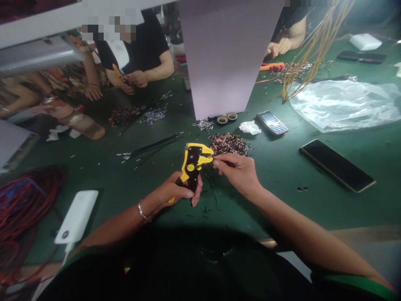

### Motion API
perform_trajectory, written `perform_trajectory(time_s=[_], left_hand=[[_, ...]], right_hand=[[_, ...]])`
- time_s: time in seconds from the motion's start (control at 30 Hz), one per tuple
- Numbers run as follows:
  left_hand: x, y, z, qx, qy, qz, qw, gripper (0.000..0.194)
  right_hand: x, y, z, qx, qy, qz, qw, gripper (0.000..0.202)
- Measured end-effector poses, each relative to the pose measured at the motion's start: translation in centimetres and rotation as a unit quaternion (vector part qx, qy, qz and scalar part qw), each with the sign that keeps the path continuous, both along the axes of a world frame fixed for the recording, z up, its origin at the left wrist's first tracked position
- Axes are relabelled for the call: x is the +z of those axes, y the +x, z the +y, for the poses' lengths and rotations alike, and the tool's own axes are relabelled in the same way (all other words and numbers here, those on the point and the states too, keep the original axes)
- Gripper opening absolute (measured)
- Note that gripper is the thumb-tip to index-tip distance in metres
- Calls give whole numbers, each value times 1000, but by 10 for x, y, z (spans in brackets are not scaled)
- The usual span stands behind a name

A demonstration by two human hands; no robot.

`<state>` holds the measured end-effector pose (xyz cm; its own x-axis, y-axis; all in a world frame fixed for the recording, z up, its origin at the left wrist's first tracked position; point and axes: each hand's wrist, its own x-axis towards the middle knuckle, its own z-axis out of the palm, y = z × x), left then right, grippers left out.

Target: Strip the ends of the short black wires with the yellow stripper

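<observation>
My left hand (pixel 180 188) is wrapped round the handles of a yellow and black wire stripper (pixel 191 161), whose jaws point to the right. At those jaws, my right hand (pixel 236 167) is pinched, thumb against forefinger; whatever thin piece it holds is too small to name. Just behind the jaws lies a heap of short copper-and-black wire pieces (pixel 230 144). Small dark offcuts are scattered on the green table (pixel 232 213) below my hands. Long black wires (pixel 153 146) lie to the left of the stripper.
A white power bank (pixel 77 217) and red cable coils (pixel 28 209) are at left. At right lie a black phone (pixel 336 165), a keypad phone (pixel 272 122) and a plastic bag (pixel 347 104). A pale panel (pixel 225 58) stands ahead; people work beyond.
</observation>
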<state>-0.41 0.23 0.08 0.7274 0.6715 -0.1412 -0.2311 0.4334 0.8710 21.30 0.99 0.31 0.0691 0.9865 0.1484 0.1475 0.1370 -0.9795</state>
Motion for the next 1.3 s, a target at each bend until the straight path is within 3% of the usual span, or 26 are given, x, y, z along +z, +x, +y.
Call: perform_trajectory(time_s=[0.6,0.93,1.3], left_hand=[[-1,0,-4,31,-33,27,999,16],[2,1,-10,77,-45,51,995,17],[-2,-1,-9,91,-24,56,994,21]], right_hand=[[-1,1,0,10,1,19,1000,12],[3,2,1,4,-14,14,1000,13],[7,7,3,49,-14,38,998,11]])
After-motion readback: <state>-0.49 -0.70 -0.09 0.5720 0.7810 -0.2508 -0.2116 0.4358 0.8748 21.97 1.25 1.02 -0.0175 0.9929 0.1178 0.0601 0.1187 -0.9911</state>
